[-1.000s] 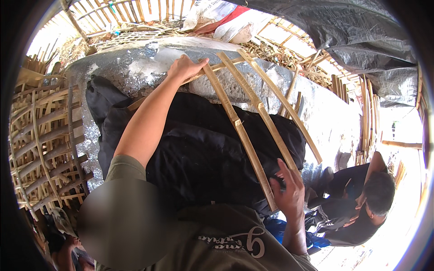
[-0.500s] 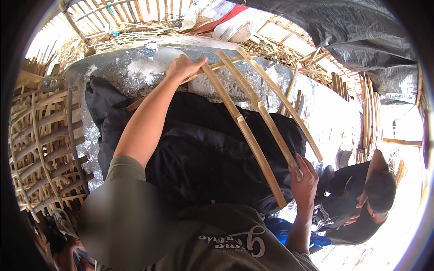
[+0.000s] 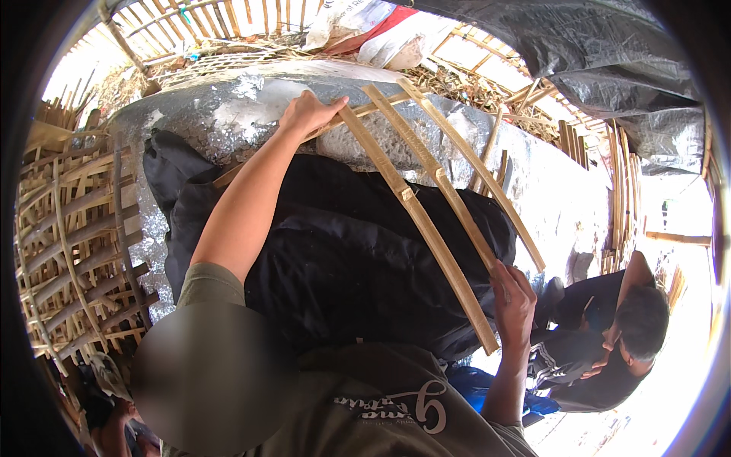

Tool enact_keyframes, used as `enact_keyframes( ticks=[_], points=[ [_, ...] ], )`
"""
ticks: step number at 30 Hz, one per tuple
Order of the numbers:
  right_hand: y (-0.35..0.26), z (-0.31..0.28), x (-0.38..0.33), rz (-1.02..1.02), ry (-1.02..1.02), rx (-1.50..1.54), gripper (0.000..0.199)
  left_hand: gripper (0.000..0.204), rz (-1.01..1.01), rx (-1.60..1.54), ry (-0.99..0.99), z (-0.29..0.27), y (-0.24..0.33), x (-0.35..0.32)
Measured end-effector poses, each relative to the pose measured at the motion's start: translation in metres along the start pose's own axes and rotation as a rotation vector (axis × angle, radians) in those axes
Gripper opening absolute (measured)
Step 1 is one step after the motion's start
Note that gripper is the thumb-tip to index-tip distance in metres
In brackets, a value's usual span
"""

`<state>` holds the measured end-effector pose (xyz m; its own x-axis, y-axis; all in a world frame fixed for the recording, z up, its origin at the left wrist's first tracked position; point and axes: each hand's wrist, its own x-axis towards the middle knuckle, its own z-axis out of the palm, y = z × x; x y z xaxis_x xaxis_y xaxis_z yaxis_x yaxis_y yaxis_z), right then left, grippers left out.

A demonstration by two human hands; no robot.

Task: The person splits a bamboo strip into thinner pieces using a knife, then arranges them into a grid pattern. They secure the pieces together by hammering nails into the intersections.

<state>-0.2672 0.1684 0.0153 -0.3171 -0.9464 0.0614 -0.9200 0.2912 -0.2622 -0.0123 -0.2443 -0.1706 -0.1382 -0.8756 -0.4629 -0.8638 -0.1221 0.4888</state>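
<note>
My left hand (image 3: 311, 114), arm stretched far out, is closed at the upper end of a bamboo slat (image 3: 415, 212), where it meets a crosswise bamboo strip (image 3: 364, 111). That slat slants down to the right over black cloth (image 3: 335, 251). Beside it runs the middle slat (image 3: 434, 167), and my right hand (image 3: 515, 301) is wrapped round its lower end, which is partly hidden by the fingers. A third slat (image 3: 480, 164) lies farther right, with neither hand on it. The tops of the middle and third slats lie against the crosswise strip.
Behind the cloth is a grey, worn, rounded surface (image 3: 190, 114). A woven bamboo lattice (image 3: 76, 236) stands at left. Another person (image 3: 609, 335) sits close at right, and part of one shows at lower left. A dark plastic sheet (image 3: 609, 68) hangs at upper right.
My right hand's fingers have closed further round the middle slat's lower end. The nearest slat's lower end has swung slightly right. My left hand has stayed in place.
</note>
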Motion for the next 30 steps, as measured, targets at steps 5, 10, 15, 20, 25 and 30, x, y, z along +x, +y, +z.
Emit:
enact_keyframes(
  ticks=[5, 10, 15, 20, 25, 30],
  points=[
    [0.010, 0.003, -0.001, -0.014, -0.002, 0.005, 0.035, 0.110, 0.006, 0.007, -0.001, 0.000, 0.000, 0.001],
    [0.013, 0.000, 0.001, 0.003, -0.007, 0.013, 0.036, 0.111, 0.008, 0.010, 0.003, 0.002, 0.000, 0.003],
    [0.005, -0.006, 0.003, -0.038, -0.005, -0.068, 0.042, 0.110, 0.005, 0.006, 0.008, 0.003, -0.002, 0.005],
    [-0.022, -0.017, -0.004, -0.241, 0.077, -0.030, 0.050, 0.109, -0.008, 0.000, -0.003, 0.001, 0.001, 0.002],
    [-0.050, -0.022, -0.014, -0.031, -0.380, 0.415, 0.067, 0.110, 0.004, -0.009, 0.015, 0.002, -0.001, 0.002],
    [-0.062, -0.025, -0.013, 0.015, -0.536, 0.417, 0.081, 0.110, 0.008, -0.002, 0.012, 0.001, 0.000, 0.000]
  ],
)
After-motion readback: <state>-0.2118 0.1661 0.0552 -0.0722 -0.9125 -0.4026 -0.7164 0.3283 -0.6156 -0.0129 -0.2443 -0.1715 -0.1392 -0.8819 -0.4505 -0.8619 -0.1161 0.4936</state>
